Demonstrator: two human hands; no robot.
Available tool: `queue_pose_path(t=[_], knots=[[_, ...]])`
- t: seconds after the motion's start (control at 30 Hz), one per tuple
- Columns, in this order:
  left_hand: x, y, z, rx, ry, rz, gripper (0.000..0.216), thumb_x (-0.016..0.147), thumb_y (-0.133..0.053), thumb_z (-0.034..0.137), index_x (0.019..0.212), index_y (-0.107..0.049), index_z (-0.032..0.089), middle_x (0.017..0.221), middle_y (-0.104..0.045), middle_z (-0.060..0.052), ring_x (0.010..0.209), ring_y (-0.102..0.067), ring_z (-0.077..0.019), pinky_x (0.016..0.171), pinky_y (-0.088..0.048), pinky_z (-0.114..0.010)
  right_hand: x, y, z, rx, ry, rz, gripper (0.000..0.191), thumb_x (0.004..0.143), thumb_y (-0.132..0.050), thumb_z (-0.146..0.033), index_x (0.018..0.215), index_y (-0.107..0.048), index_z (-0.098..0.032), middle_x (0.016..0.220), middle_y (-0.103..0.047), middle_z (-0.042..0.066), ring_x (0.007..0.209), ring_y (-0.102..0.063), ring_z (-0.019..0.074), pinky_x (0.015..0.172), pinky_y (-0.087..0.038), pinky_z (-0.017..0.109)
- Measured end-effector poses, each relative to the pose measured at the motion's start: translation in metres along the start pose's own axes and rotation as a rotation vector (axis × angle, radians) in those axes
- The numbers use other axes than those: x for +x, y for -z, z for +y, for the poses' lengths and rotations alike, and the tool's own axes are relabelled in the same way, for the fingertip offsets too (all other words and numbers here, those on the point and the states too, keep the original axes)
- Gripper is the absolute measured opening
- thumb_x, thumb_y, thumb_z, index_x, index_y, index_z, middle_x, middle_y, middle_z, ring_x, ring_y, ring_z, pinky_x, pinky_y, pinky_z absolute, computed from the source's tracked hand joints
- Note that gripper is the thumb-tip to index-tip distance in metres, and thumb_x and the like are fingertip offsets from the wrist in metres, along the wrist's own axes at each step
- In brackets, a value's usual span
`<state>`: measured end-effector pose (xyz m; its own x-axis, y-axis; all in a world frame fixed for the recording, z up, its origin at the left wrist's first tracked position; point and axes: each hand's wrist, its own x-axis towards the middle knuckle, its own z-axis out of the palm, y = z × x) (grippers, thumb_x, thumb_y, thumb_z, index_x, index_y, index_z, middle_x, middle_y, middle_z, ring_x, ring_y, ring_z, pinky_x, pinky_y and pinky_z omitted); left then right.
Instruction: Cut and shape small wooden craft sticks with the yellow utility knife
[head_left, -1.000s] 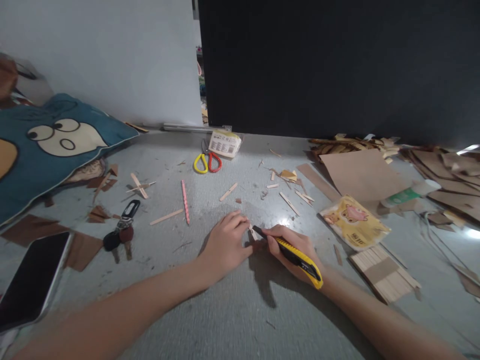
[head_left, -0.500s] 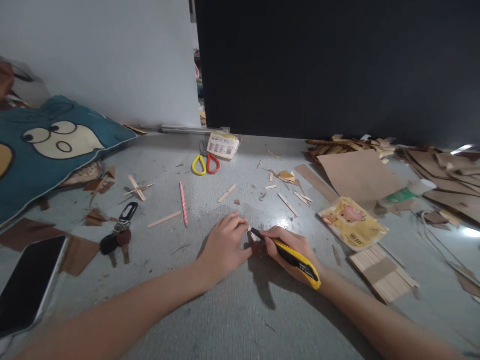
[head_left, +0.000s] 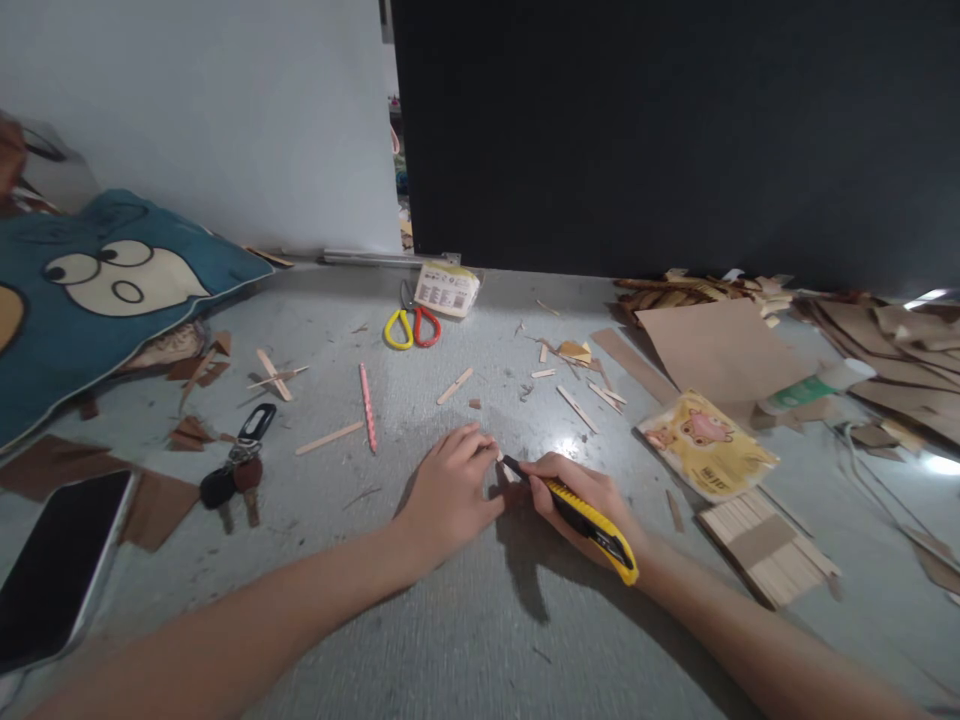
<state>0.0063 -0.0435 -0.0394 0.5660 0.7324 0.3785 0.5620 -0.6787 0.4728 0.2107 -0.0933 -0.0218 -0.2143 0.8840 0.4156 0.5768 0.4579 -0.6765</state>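
My right hand (head_left: 581, 500) is closed around a yellow and black utility knife (head_left: 589, 518), its blade end pointing forward and left. My left hand (head_left: 454, 490) lies on the grey tabletop with fingers curled, pressing a small pale wooden piece (head_left: 507, 470) that is mostly hidden under the fingertips. The knife's tip meets this piece beside my left fingers. Ahead of the hands lie a cut wooden stick (head_left: 454, 386) and a tiny brown scrap (head_left: 475, 404). A pink patterned pencil (head_left: 367, 408) and another craft stick (head_left: 328, 438) rest to the left.
Scissors (head_left: 412, 326) lie by a small white packet (head_left: 447, 290) at the back. Keys (head_left: 234, 480) and a phone (head_left: 60, 570) are left, near a blue cushion (head_left: 112, 290). To the right are a yellow packet (head_left: 705, 443), bundled craft sticks (head_left: 769, 548), a glue stick (head_left: 817, 387) and cardboard (head_left: 720, 345).
The rear end of the utility knife has dipped slightly toward me and to the left. My left hand stays in place.
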Motion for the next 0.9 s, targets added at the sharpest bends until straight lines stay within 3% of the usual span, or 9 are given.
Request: queue_pose_path(t=[0.1,0.27,0.43,0.6,0.8,0.9], knots=[[0.0,0.001,0.0,0.005,-0.011,-0.012,0.031,0.085,-0.078,0.027,0.113,-0.069,0.017,0.115,-0.071,-0.011,0.131,-0.059,-0.0342,0.109,-0.052,-0.051,-0.001,-0.001,0.001,-0.001,0.04,-0.025,0.014,0.102,-0.05,-0.023,0.106,-0.063,-0.027,0.083,-0.071,0.002,0.068,-0.069,0.0161,0.064,-0.057,0.028],[0.001,0.004,0.001,0.003,-0.019,-0.012,0.032,0.083,-0.078,0.023,0.114,-0.069,0.018,0.115,-0.07,-0.011,0.13,-0.059,-0.0347,0.107,-0.053,-0.053,0.001,0.005,-0.001,0.045,0.147,-0.253,0.014,0.103,-0.045,-0.014,0.103,-0.055,-0.024,0.082,-0.061,0.001,0.072,-0.061,0.0154,0.068,-0.052,0.027],[0.001,0.002,0.0,-0.003,-0.044,0.016,0.027,0.082,-0.079,0.021,0.108,-0.07,0.018,0.111,-0.071,-0.01,0.124,-0.061,-0.0329,0.105,-0.055,-0.051,0.008,0.013,-0.006,0.053,0.107,-0.378,0.016,0.098,-0.046,-0.009,0.093,-0.051,-0.023,0.084,-0.06,0.0,0.071,-0.056,0.0136,0.067,-0.046,0.024],[0.001,0.0,0.0,0.006,-0.049,0.045,0.026,0.084,-0.079,0.024,0.107,-0.071,0.016,0.109,-0.072,-0.011,0.124,-0.062,-0.0324,0.106,-0.054,-0.05,0.012,0.011,0.0,0.123,-0.045,-0.276,0.007,0.099,-0.054,-0.024,0.091,-0.055,-0.023,0.077,-0.064,-0.002,0.065,-0.059,0.0133,0.061,-0.046,0.023],[0.002,-0.001,0.0,0.043,-0.036,0.025,0.031,0.082,-0.083,0.028,0.109,-0.072,0.015,0.111,-0.072,-0.01,0.128,-0.061,-0.034,0.107,-0.053,-0.05,0.013,0.004,0.013,0.202,-0.253,-0.061,0.03,0.101,-0.055,-0.048,0.085,-0.062,-0.023,0.073,-0.068,0.001,0.064,-0.061,0.0159,0.059,-0.045,0.026],[0.002,-0.001,0.0,0.066,-0.047,0.033,0.031,0.081,-0.084,0.029,0.107,-0.072,0.015,0.112,-0.072,-0.012,0.126,-0.062,-0.0338,0.106,-0.054,-0.049,0.017,0.006,0.01,0.264,-0.347,-0.043,0.035,0.099,-0.057,-0.054,0.084,-0.063,-0.023,0.068,-0.064,0.0,0.06,-0.058,0.0153,0.057,-0.044,0.026]])
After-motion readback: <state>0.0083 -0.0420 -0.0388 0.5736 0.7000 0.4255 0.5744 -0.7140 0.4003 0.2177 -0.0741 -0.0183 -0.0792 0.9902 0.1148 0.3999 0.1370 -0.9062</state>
